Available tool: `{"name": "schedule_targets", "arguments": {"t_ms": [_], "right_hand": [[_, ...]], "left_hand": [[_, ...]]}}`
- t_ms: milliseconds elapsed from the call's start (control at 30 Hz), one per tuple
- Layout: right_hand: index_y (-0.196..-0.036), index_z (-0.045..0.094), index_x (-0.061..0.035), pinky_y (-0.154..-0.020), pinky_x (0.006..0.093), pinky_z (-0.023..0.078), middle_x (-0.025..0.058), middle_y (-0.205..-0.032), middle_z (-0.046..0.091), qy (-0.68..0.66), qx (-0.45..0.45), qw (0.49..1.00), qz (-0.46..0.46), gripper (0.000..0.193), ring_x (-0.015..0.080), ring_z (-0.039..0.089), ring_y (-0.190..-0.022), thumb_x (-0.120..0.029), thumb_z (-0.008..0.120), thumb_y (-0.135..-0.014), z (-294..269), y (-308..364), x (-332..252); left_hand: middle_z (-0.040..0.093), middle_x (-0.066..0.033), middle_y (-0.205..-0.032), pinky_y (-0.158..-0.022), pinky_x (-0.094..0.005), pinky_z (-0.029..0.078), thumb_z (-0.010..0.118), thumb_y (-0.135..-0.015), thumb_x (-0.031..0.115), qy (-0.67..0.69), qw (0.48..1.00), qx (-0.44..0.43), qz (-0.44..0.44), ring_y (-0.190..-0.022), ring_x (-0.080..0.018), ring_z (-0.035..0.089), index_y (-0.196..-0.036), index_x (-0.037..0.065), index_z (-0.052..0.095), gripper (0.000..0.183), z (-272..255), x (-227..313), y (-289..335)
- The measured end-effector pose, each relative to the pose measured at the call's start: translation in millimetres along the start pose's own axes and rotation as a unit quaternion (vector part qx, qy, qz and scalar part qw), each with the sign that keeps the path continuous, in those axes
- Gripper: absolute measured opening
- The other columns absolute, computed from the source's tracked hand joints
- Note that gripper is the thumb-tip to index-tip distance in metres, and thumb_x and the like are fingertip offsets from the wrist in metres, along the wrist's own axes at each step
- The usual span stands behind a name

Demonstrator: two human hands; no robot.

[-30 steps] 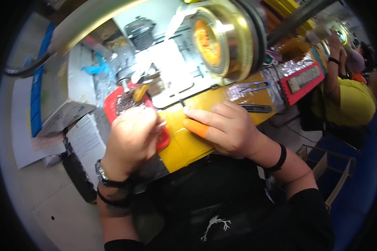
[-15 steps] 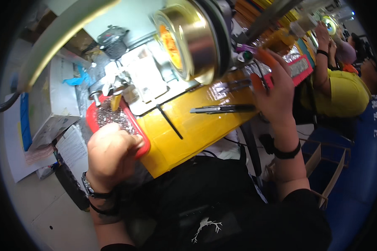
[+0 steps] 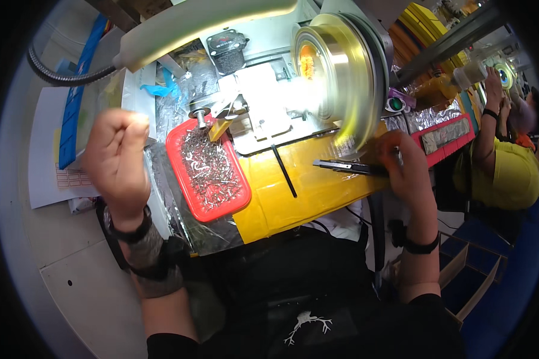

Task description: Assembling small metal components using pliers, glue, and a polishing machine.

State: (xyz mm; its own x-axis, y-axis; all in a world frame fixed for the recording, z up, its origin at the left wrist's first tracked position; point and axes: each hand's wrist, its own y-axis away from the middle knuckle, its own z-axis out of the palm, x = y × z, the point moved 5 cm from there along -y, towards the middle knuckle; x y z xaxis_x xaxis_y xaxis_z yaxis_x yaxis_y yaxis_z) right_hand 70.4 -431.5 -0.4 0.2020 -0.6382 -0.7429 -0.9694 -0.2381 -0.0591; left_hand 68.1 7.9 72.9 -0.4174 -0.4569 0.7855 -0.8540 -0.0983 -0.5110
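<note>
My left hand is raised left of a red tray, fingers pinched together; anything between them is hidden. Many small silvery metal pieces fill that tray. On the right, my right hand hovers by the end of a black utility knife, its fingers bent but apart and partly in shadow. The knife lies on a yellow tape-covered board, where a thin black stick also rests. Beyond the board is a shiny, blurred round wheel beside a brightly lit metal plate.
A lamp arches over the bench from the left. A bolt and a yellow piece stick out over the tray's far end. A pink-red tray sits at right. Farther right, a person in yellow works.
My left hand has lifted off the tray and moved left, exposing the metal pieces. My right hand has come lower, its fingers now more bent. The view has shifted.
</note>
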Motion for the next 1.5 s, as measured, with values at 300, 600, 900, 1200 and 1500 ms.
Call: {"name": "schedule_targets", "arguments": {"t_ms": [300,600,900,1200,1500], "right_hand": [[-0.092,0.059,-0.0021,-0.089,0.0425,0.051,0.0142,-0.108,0.069,0.05,0.073,0.984,-0.154,0.024,0.0371,0.064,-0.101,0.01,0.067,-0.072,28,22,-19],[-0.11,0.057,-0.0011,-0.088,0.0281,0.052,0.0119,-0.107,0.069,-0.152,0.154,0.969,-0.12,0.012,0.0169,0.066,-0.099,0.003,0.062,-0.099,11,5,18],[-0.125,0.057,-0.0003,-0.081,0.0288,0.053,0.0068,-0.108,0.065,-0.212,0.263,0.933,-0.125,0.024,0.0167,0.067,-0.088,0.004,0.061,-0.101,10,9,37],[-0.121,0.057,-0.0013,-0.076,0.0296,0.054,0.0084,-0.102,0.065,-0.202,0.276,0.93,-0.134,0.022,0.0167,0.067,-0.083,0.005,0.061,-0.101,11,12,33],[-0.123,0.058,-0.0005,-0.075,0.0294,0.054,0.0085,-0.104,0.066,-0.208,0.284,0.926,-0.133,0.024,0.0169,0.066,-0.081,0.005,0.061,-0.1,9,13,35]], "left_hand": [[0.056,0.0059,-0.08,-0.068,-0.0187,0.036,0.062,-0.105,0.007,0.042,0.984,-0.144,-0.096,-0.074,-0.0009,0.047,-0.094,0.002,0.06,0.012,26,-31,12],[0.057,0.0042,-0.077,-0.065,-0.0207,0.037,0.063,-0.102,0.006,-0.007,0.981,-0.175,-0.081,-0.07,-0.0021,0.048,-0.091,0.001,0.06,0.013,35,-40,13],[0.061,-0.0019,-0.075,-0.059,-0.0245,0.038,0.068,-0.088,0.0,-0.111,0.981,-0.158,-0.001,-0.063,-0.0085,0.048,-0.084,-0.001,0.061,0.008,36,-30,7],[0.07,-0.0108,-0.106,-0.066,-0.0222,0.044,0.06,-0.076,-0.004,0.014,0.999,-0.049,0.0,-0.073,-0.0077,0.052,-0.09,-0.003,0.069,0.017,28,-25,7],[0.064,-0.0036,-0.096,-0.066,-0.0207,0.044,0.062,-0.104,0.009,0.312,0.931,-0.067,-0.179,-0.076,-0.0069,0.056,-0.126,0.003,0.05,0.025,70,-30,26]]}}
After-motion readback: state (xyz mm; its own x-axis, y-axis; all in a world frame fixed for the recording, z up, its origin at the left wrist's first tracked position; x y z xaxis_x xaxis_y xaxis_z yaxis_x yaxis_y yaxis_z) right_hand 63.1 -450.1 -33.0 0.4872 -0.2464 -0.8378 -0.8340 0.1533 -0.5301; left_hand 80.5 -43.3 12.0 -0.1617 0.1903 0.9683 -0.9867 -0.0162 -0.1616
